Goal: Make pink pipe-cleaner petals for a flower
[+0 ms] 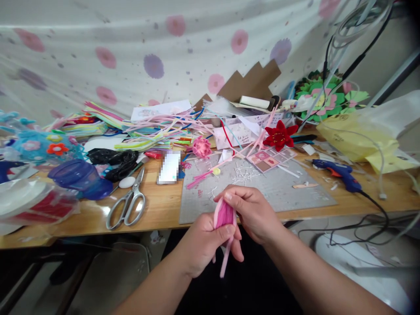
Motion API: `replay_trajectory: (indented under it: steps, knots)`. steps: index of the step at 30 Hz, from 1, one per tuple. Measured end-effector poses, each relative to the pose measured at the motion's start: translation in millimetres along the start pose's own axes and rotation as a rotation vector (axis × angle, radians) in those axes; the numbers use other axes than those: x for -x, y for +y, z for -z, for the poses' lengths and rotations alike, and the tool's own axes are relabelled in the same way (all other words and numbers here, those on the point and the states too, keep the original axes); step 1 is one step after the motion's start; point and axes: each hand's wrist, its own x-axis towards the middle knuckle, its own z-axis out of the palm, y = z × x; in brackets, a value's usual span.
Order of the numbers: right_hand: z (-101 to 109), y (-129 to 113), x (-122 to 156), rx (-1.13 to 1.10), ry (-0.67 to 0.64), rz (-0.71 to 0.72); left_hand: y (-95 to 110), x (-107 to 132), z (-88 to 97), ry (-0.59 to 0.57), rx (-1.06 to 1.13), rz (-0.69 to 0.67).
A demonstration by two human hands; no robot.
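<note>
Between my hands is a pink pipe-cleaner petal (225,213), darker pink inside with a pale pink edge, its pale stem ends hanging down. My left hand (210,238) is closed around its lower part, thumb pressed across the front. At the top, my right hand (251,210) pinches the petal's tip between thumb and fingers. Both hands are in front of the table's near edge, just below a grey cutting mat (315,197). On the mat lie pink pipe cleaners (197,180) and small white clippings (244,173). A pink flower (201,147) rests at its back edge.
Silver scissors (129,203) lie left of the mat, near a phone (169,167). A blue glue gun (343,173) with a trailing cord is on the right. Behind are a red flower (280,135), a palette (271,159) and heaped pipe cleaners (157,124).
</note>
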Motion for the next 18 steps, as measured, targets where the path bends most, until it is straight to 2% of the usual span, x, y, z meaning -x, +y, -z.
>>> replay_trajectory:
  steps: [3, 6, 9, 11, 14, 16, 18]
  knots:
    - [-6.6, 2.7, 2.6, -0.099, 0.068, -0.111, 4.9, 1.5, -1.2, -0.003, -0.069, -0.018]
    - [-10.3, 7.6, 4.5, -0.183, 0.135, -0.210, 10.3, 2.9, -2.6, 0.044, -0.265, -0.091]
    - [-7.0, 9.7, 3.4, -0.177, 0.059, -0.208, 9.6, 3.1, -1.1, 0.047, -0.294, -0.091]
    - [-1.5, 7.8, 1.4, -0.091, 0.016, -0.107, 5.9, 2.8, 1.8, 0.012, -0.191, -0.042]
    - [8.9, 0.1, -1.9, 0.161, -0.048, 0.154, 1.4, 2.7, 6.4, -0.064, -0.061, 0.009]
    - [16.1, -6.4, -3.3, 0.297, -0.170, 0.282, 1.6, 3.4, 7.8, -0.113, -0.013, 0.016]
    - [22.8, -12.1, -4.2, 0.379, -0.300, 0.331, 3.9, 4.9, 7.4, -0.137, 0.008, 0.005]
